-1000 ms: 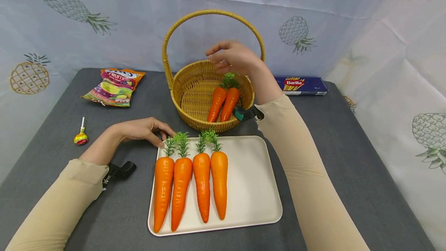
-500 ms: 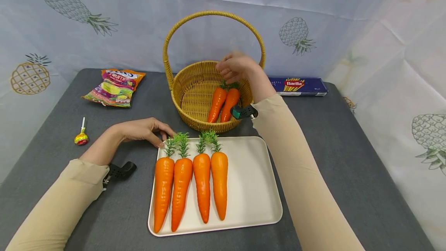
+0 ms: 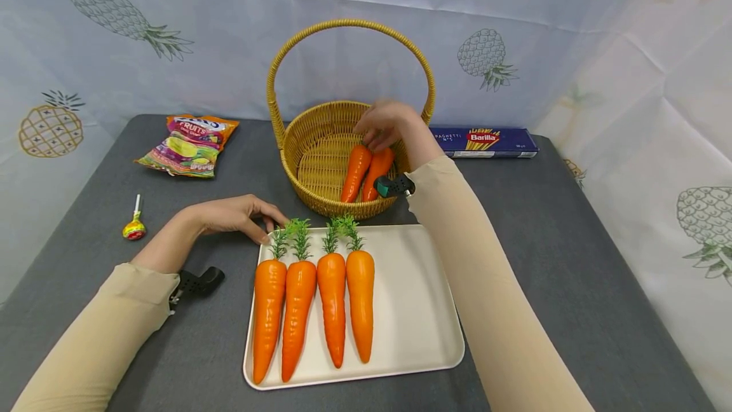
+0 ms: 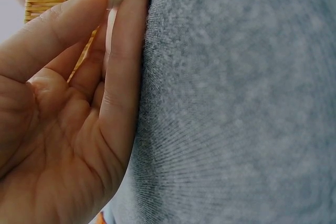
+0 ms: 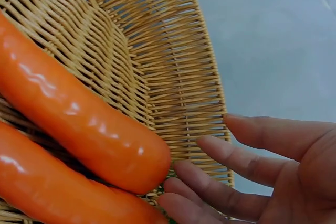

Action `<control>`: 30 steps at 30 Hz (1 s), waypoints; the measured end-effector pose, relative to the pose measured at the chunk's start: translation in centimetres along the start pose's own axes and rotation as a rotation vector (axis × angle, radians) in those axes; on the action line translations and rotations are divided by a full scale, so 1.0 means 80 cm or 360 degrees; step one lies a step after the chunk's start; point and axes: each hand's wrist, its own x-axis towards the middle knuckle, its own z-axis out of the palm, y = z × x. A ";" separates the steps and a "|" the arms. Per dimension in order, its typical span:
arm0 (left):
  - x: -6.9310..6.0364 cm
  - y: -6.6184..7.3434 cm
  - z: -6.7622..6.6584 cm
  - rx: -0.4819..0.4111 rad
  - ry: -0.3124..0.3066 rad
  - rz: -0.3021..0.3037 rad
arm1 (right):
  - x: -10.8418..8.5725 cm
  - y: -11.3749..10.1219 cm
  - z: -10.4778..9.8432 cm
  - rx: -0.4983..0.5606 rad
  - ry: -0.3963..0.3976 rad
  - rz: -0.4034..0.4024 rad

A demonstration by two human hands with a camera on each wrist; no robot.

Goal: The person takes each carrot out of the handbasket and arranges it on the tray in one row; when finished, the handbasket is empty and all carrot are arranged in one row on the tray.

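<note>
a pale cloth (image 3: 229, 18) printed with pineapples hangs behind and to the sides of a dark grey table (image 3: 560, 240). toward the back of the table stands a woven basket (image 3: 337, 208), upright, its tall round handle (image 3: 349, 23) arching above it. just in front of the basket lies a cream tray (image 3: 412, 297) with rounded corners, set slightly askew. two beige sleeves (image 3: 480, 247) reach in, one on each side of the tray, the right one covering part of its right edge. behind the right forearm, at the back of the table, lies a blue spaghetti box (image 3: 483, 143), partly hidden. four orange carrots (image 3: 360, 301) rest side by side on the left half of the tray, green tops toward the basket and tips toward the person. two more carrots (image 3: 356, 173) lie in the right part of the basket, thick ends toward the back. the left hand (image 3: 231, 215) pinches the tray's far left corner between thumb and finger. the right hand (image 3: 389, 123) is over the back right of the basket, fingers loosely bent and a little spread at the thick ends of the carrots there; whether the fingertips touch them i cannot tell. a bright candy bag (image 3: 191, 145) lies at the back left. a black wrist camera (image 3: 197, 281) sits under the left wrist, and a small lollipop (image 3: 135, 224) lies left of that arm, stick pointing away from the person.
</note>
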 end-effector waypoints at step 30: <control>0.000 0.000 0.000 0.0017 0.0011 -0.0003 | 0.032 0.021 0.019 -0.0231 -0.0303 -0.0248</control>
